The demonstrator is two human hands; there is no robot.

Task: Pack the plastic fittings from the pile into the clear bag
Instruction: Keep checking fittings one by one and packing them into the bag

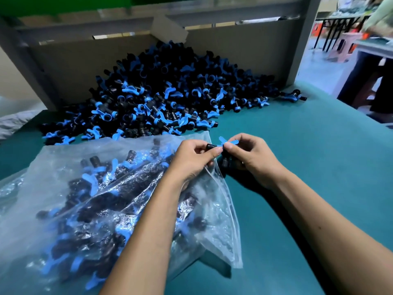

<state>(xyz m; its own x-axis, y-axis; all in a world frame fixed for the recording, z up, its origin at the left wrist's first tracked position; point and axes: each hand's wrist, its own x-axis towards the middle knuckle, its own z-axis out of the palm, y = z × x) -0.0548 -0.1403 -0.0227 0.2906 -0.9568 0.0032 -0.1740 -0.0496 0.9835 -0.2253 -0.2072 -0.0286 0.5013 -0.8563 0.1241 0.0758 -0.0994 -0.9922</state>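
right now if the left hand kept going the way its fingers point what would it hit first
The left hand points right, at the fitting it already pinches together with the right hand. Past that fitting it would likely meet the right hand's fingers, which sit almost against it.

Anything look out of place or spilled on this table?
Mostly orderly. A few stray fittings lie apart from the pile, near the green table's far right edge. Both the left hand and right hand pinch one fitting at the clear bag's mouth.
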